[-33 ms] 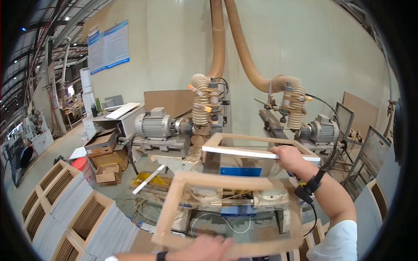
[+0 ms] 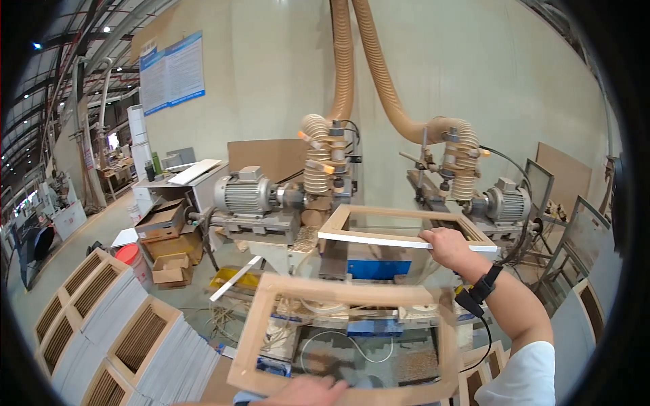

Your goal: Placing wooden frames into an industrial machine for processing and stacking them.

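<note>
My left hand is closed on the near rail of a rectangular bare-wood frame; its thumb side is partly cut off by the lower edge. This frame is slightly blurred and tilts toward me, its middle open. Farther off, my right hand grips the front right part of a second wooden frame with a white front edge. That frame lies level between the two machine heads, close to the left one. A black strap with a cable circles my right wrist.
Two motor-driven machines with ribbed hoses stand against the wall. Stacked frames rise at lower left, near a red-lidded bucket and cardboard boxes. A white strip juts out left. Metal racks stand right.
The near frame has moved slightly left and toward me with my left hand, which sits lower in the picture. My right hand keeps its grip on the far frame.
</note>
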